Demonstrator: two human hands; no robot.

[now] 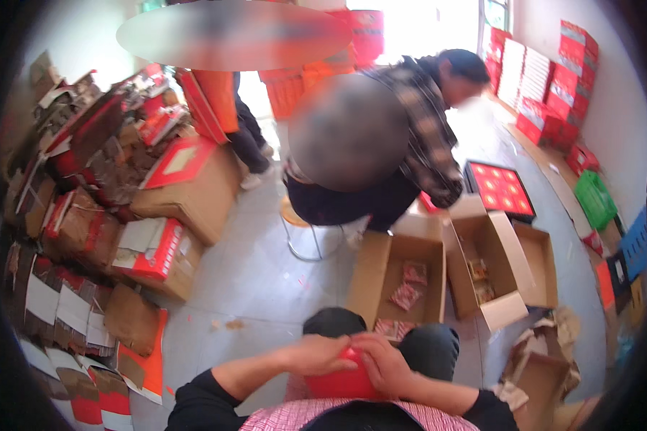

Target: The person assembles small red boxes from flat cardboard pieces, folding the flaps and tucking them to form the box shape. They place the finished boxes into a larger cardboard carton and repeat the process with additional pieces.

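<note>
Between my hands I see a smooth red paper packet (343, 381); just beyond, matt brown cardboard boxes (402, 276) on glossy floor (266, 273).

Both hands cover most of the red packet (341, 381) — its shape cannot be told. The small packets (408, 287) in the open carton (381, 269) are too blurred to identify.

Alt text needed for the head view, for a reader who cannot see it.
Both hands, the left hand and the right hand, grip a flat red packet over the person's lap. Ahead on the floor, open cardboard boxes hold small red packs, and another person bends over a stool.
</note>
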